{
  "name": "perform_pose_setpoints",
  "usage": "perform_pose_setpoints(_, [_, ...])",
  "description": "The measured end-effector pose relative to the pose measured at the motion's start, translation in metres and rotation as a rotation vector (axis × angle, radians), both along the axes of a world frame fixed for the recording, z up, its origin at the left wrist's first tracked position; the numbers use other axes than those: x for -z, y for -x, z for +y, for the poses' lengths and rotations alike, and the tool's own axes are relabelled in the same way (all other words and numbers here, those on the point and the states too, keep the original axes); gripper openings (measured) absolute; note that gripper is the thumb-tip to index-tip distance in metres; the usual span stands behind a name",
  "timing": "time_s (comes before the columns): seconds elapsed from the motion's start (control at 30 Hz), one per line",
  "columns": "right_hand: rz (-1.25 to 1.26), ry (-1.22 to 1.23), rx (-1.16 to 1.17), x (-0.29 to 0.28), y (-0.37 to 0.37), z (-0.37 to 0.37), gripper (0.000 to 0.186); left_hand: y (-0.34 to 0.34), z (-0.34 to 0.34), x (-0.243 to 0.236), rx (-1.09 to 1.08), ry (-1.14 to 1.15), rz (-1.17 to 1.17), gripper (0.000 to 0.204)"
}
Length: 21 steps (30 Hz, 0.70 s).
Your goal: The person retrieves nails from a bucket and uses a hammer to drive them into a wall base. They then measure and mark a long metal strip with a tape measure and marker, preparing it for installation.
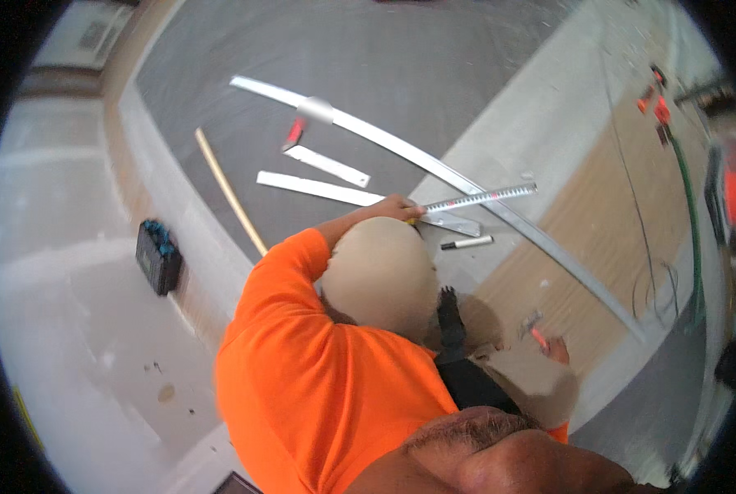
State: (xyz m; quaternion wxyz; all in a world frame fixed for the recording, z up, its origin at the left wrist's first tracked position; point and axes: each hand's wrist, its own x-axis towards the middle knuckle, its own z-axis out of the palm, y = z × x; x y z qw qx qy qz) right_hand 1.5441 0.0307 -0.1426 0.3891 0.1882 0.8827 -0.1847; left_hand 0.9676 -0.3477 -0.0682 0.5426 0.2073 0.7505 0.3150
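Observation:
My left hand [397, 207] is closed around a tape measure, just beyond my bent knee. The tape's marked blade [487, 197] sticks out to the right and crosses over a long metal straightedge [405, 152]. Under the tape and hand runs a flat metal strip [318, 188]. A black-and-white marker [467, 243] lies just below the blade. At lower right, beside my other knee, my right hand [557, 351] grips a small tool with a red handle [538, 336] and a greyish head; its exact kind is unclear.
A red-handled square [327, 164] and a wooden stick [229, 189] lie on the grey floor. To the left, a black case [158, 257] with blue items stands against the wall. At right are a green hose [687, 206], red-orange tools [661, 111] and a thin cable [627, 165].

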Motion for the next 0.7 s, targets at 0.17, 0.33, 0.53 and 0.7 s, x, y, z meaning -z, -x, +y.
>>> perform_pose_setpoints(0.17, [0.216, -0.143, 0.227, -0.098, 0.065, 0.032, 0.042, -0.007, 0.013, 0.011, -0.245, -0.101, -0.019, 0.050])
perform_pose_setpoints(0.33, [0.205, -0.297, 0.080, -0.149, 0.195, 0.073, 0.039, -0.021, 0.045, 0.027, -0.568, -0.171, -0.282, 0.047])
perform_pose_setpoints(0.53, [0.409, -0.034, 0.059, -0.171, 0.363, -0.004, 0.041, -0.044, 0.041, 0.039, -0.375, -0.300, -0.331, 0.043])
perform_pose_setpoints(0.7, [0.486, 0.140, -0.265, -0.132, 0.402, -0.096, 0.042, -0.049, -0.003, 0.059, -0.406, -0.350, -0.233, 0.046])
